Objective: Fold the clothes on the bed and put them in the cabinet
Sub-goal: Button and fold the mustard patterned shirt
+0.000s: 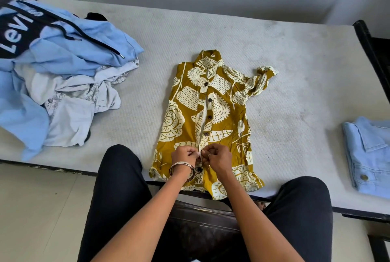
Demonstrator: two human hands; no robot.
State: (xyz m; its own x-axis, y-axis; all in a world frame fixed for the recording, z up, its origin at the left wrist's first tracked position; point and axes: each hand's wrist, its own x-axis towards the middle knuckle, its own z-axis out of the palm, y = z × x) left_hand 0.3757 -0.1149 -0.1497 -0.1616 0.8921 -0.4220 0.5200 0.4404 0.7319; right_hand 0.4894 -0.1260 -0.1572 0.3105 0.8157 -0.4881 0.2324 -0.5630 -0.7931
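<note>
Both hands, left (pixel 183 155) and right (pixel 215 156), pinch the shirt (pixel 191 118) placket near its hem, apparently at a button. It lies flat on the bed (pixel 285 67), collar pointing away.

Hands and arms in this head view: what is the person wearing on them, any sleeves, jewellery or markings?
Both forearms are bare, with no sleeves in view. The left hand has a stack of thin metallic bangles at the wrist. The right hand wears a slim silver-coloured ring on one finger. No watch, gloves or other markings are visible.
</note>
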